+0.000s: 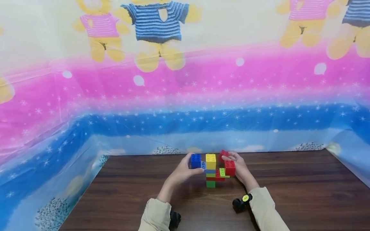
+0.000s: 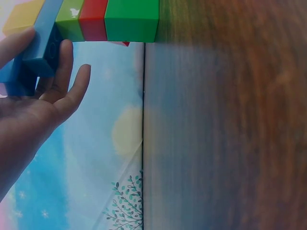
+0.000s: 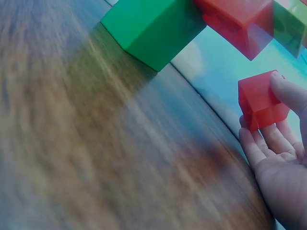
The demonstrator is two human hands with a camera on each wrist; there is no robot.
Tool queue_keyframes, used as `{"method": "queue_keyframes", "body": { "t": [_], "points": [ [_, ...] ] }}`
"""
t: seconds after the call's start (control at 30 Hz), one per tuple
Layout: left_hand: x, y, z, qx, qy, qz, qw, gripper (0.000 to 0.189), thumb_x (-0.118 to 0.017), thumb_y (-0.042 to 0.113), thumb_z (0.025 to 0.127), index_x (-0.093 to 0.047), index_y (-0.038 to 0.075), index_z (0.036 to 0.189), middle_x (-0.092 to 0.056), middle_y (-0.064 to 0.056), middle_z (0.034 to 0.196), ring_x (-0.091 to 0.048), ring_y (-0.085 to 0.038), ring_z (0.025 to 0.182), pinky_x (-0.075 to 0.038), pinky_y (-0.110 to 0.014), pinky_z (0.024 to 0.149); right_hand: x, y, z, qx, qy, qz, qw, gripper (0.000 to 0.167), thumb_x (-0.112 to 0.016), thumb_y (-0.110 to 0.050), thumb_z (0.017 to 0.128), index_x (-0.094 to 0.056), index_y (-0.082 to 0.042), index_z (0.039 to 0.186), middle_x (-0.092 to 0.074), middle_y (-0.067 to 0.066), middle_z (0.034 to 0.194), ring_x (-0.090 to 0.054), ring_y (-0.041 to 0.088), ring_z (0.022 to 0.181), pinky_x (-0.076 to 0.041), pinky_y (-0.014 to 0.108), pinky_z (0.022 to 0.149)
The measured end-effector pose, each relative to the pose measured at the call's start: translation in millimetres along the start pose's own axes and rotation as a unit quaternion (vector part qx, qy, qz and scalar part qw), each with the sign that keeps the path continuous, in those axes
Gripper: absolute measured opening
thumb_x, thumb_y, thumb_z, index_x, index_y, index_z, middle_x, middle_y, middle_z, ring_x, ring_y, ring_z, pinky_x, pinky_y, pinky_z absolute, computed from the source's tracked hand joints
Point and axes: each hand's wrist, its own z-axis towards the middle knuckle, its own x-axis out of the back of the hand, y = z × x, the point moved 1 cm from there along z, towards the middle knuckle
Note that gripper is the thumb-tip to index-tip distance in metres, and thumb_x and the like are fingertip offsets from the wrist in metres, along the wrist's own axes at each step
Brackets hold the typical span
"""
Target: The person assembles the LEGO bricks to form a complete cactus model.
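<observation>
A structure of toy building bricks stands on the table. In the head view its column rises from a green brick [image 1: 210, 184] through red, lime and blue layers to a yellow brick [image 1: 210, 160]. A dark blue brick [image 1: 195, 160] sits on its left arm, and a red brick [image 1: 230, 167] on its right arm. My left hand [image 1: 180, 171] grips the blue left arm, thumb in front and fingers around the far side. Behind the right arm, my right hand [image 1: 240, 166] pinches a separate red brick [image 3: 261, 98] between thumb and fingers, raised off the tabletop.
The dark wooden table [image 1: 121, 186] ends at a patterned cloth [image 1: 173, 118] along the back and sides. Black wrist cameras sit at both sleeves, the right one [image 1: 242, 202] near the tabletop.
</observation>
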Motion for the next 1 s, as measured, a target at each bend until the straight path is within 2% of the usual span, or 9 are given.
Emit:
{"method": "queue_keyframes", "body": {
  "t": [0.13,0.33,0.43,0.5,0.63,0.73,0.87,1.0],
  "points": [
    [-0.7,-0.4,0.9,0.000,-0.002,-0.003,1.0000,0.057,-0.067,0.020,0.093,-0.038,0.004,0.140,-0.057,-0.021,0.129,-0.058,-0.031,0.117,-0.051,-0.049,0.100,1.1,-1.3,-3.2,0.001,-0.010,-0.002,1.0000,0.066,-0.055,-0.035,0.099,-0.027,-0.003,0.149,-0.036,0.023,0.153,-0.042,0.031,0.135,-0.049,0.015,0.084],
    [-0.9,0.0,2.3,-0.002,-0.003,-0.005,1.0000,0.057,-0.067,0.020,0.093,-0.039,0.004,0.139,-0.057,-0.021,0.128,-0.059,-0.030,0.116,-0.051,-0.047,0.099,2.3,-3.1,-4.8,0.000,-0.003,0.008,1.0000,0.063,-0.054,-0.039,0.099,-0.032,-0.006,0.148,-0.041,0.019,0.150,-0.050,0.017,0.120,-0.051,0.014,0.082],
    [-0.3,-0.1,1.9,-0.007,-0.003,-0.007,1.0000,0.056,-0.067,0.018,0.093,-0.038,0.003,0.139,-0.057,-0.022,0.128,-0.059,-0.031,0.116,-0.052,-0.047,0.099,2.1,-4.2,-5.3,-0.003,-0.006,0.007,1.0000,0.065,-0.054,-0.040,0.099,-0.031,-0.006,0.150,-0.040,0.019,0.150,-0.050,0.016,0.120,-0.051,0.014,0.082],
    [0.0,-0.7,1.7,-0.009,-0.003,-0.008,0.9999,0.055,-0.066,0.017,0.093,-0.039,0.003,0.138,-0.057,-0.022,0.128,-0.059,-0.031,0.116,-0.052,-0.047,0.099,2.2,-5.3,-6.1,-0.007,-0.010,0.006,0.9999,0.067,-0.054,-0.041,0.099,-0.030,-0.006,0.151,-0.038,0.019,0.151,-0.047,0.020,0.126,-0.050,0.016,0.086],
    [0.2,-1.8,1.9,-0.010,-0.004,-0.012,0.9999,0.054,-0.066,0.016,0.093,-0.039,0.003,0.137,-0.057,-0.022,0.127,-0.059,-0.031,0.116,-0.052,-0.046,0.099,4.5,-10.3,-8.9,-0.012,-0.018,-0.007,0.9997,0.069,-0.054,-0.042,0.099,-0.031,-0.004,0.151,-0.036,0.018,0.152,-0.041,0.027,0.136,-0.047,0.027,0.103],
    [-0.2,-1.2,1.5,-0.008,-0.002,-0.009,0.9999,0.055,-0.066,0.018,0.093,-0.039,0.004,0.138,-0.057,-0.021,0.127,-0.059,-0.030,0.116,-0.052,-0.047,0.099,8.0,-17.9,-11.6,-0.002,-0.024,-0.007,0.9997,0.066,-0.054,-0.041,0.099,-0.034,-0.003,0.148,-0.042,0.015,0.146,-0.049,0.017,0.127,-0.047,0.027,0.103],
    [0.0,-1.4,1.0,-0.011,-0.001,-0.005,0.9999,0.055,-0.067,0.019,0.093,-0.040,0.004,0.138,-0.057,-0.021,0.127,-0.059,-0.030,0.116,-0.051,-0.048,0.100,10.6,-30.4,-16.5,0.016,-0.030,0.011,0.9994,0.061,-0.055,-0.036,0.099,-0.037,-0.001,0.145,-0.054,0.003,0.127,-0.057,0.001,0.105,-0.050,0.016,0.089],
    [0.1,-1.3,1.2,-0.014,-0.001,-0.001,0.9999,0.054,-0.067,0.019,0.093,-0.040,0.004,0.137,-0.057,-0.020,0.127,-0.058,-0.031,0.116,-0.051,-0.048,0.100,9.8,-37.9,-18.9,0.032,-0.037,0.022,0.9985,0.058,-0.056,-0.032,0.099,-0.038,0.000,0.144,-0.057,-0.002,0.118,-0.060,0.000,0.100,-0.052,0.016,0.088]
  ]
}}
